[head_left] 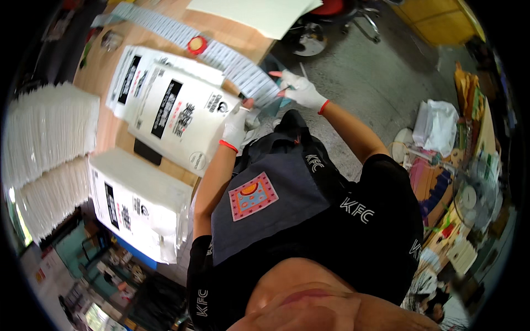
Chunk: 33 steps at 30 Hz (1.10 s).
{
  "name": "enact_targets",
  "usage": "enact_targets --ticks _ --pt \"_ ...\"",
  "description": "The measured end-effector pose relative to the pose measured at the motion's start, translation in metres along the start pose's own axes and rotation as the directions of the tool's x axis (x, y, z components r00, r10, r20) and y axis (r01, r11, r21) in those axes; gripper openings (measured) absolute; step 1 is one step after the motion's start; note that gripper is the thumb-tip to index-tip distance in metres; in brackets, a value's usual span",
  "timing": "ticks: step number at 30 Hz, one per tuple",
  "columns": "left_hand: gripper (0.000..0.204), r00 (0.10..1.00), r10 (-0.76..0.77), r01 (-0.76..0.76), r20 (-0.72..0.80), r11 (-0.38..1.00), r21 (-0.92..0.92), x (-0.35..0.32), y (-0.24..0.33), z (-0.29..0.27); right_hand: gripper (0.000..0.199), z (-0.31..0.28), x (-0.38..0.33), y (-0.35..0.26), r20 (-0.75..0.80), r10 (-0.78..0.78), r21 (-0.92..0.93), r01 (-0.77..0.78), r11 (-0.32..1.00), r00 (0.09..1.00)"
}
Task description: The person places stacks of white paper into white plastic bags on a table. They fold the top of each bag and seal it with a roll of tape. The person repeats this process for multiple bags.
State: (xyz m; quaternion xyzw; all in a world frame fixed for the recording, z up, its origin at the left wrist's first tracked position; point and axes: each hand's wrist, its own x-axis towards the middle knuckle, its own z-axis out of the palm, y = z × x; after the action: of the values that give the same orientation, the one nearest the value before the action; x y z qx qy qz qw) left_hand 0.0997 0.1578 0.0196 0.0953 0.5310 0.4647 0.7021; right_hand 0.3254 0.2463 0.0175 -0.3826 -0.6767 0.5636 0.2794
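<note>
A long strip of pale printed labels (237, 66) runs across the wooden table and over its right edge, its loose end between my hands. My left hand (236, 128), in a white glove with red cuff, is closed beside a flat white printed bag (190, 124). Its bare thumb tip is at the strip's lower edge; the curled fingers hide what they hold. My right hand (303, 92), gloved likewise, is at the strip's end with index finger and thumb stretched apart. A red scalloped disc (197, 45) lies on the strip. More flat white bags (124, 83) lie under the first.
A stack of white printed bags (143, 204) stands nearer on the left, beside tall piles of white bags (49, 132). Pale sheets (248, 14) lie at the table's far end. On the right are a fan (469, 198), a white plastic bag (441, 121) and a cluttered bench.
</note>
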Motion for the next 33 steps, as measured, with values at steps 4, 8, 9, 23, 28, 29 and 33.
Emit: enact_targets --ticks 4,8,9,23,28,29,33 --pt "0.027 0.979 -0.201 0.202 0.034 0.979 -0.011 0.030 0.004 0.030 0.022 -0.013 -0.009 -0.032 0.060 -0.344 -0.598 0.310 0.739 0.937" --pt "0.023 0.998 -0.066 0.066 -0.011 0.994 0.091 0.015 0.018 0.046 0.011 -0.010 -0.011 -0.061 -0.009 -0.587 -0.761 0.375 0.529 0.810" --pt "0.023 0.997 -0.065 0.068 -0.044 0.994 0.087 0.014 0.019 0.045 0.011 -0.006 -0.012 -0.069 -0.033 -0.631 -0.724 0.417 0.550 0.775" --pt "0.056 0.930 -0.367 0.246 -0.001 0.625 -0.741 -0.132 -0.104 -0.199 0.012 0.090 0.072 -0.067 0.313 -0.029 0.035 0.019 0.999 0.949" --pt "0.046 0.889 -0.022 -0.230 -0.458 0.844 -0.485 -0.119 -0.088 -0.168 0.014 0.171 0.147 -0.066 0.589 -0.042 0.176 -0.077 0.981 0.807" --pt "0.043 0.864 0.152 -0.341 -0.480 0.879 -0.334 -0.107 -0.095 -0.171 0.014 0.193 0.161 -0.071 0.648 -0.052 0.241 -0.140 0.960 0.760" --pt "0.026 0.793 0.135 -0.247 -0.594 0.963 -0.111 -0.118 -0.081 -0.131 0.015 0.251 0.199 -0.124 0.624 0.228 -0.069 -0.237 0.969 0.747"
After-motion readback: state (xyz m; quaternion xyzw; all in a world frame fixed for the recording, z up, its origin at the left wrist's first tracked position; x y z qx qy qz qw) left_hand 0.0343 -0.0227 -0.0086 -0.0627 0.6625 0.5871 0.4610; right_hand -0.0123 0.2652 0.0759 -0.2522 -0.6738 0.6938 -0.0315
